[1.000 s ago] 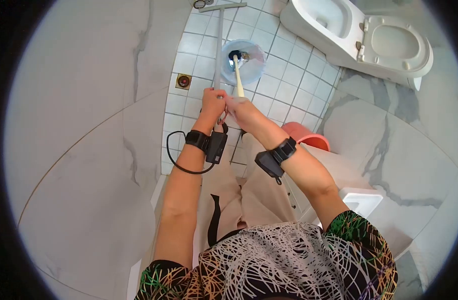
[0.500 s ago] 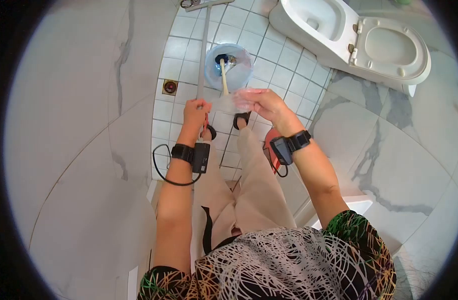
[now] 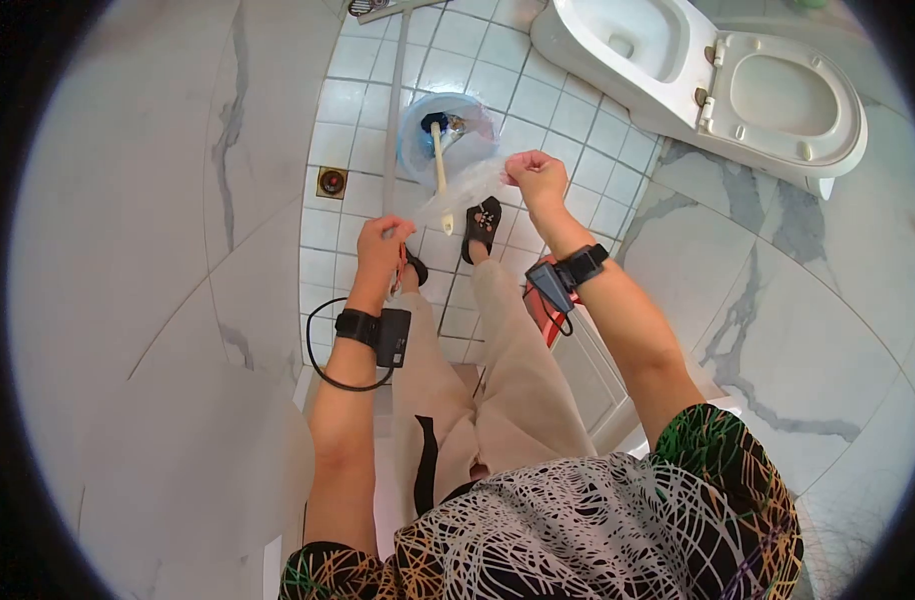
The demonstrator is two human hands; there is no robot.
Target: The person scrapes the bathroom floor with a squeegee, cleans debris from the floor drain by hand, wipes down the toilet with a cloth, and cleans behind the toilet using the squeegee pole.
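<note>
A clear, thin plastic sheet or bag (image 3: 466, 188) is stretched between my two hands above the floor. My left hand (image 3: 380, 248) is closed on its lower-left end, fingertips pinched. My right hand (image 3: 538, 182) pinches the upper-right end. A long grey handle (image 3: 395, 120) with a T-shaped head runs down to my left hand; whether the fingers also grip it I cannot tell. Something red hangs beside my left wrist. Beneath the plastic, a cream-handled brush (image 3: 439, 160) with a dark head leans in a light-blue bucket (image 3: 410, 150), which holds some bits I cannot make out.
A white toilet (image 3: 668, 90) with its lid raised stands at the upper right. A floor drain (image 3: 333, 182) lies left of the bucket. Marbled walls flank the tiled floor. A red object (image 3: 553, 305) sits beside my right leg, partly hidden by my wrist strap.
My right hand has moved up and to the right, and my left hand slightly down and left. The plastic between them is now drawn out longer.
</note>
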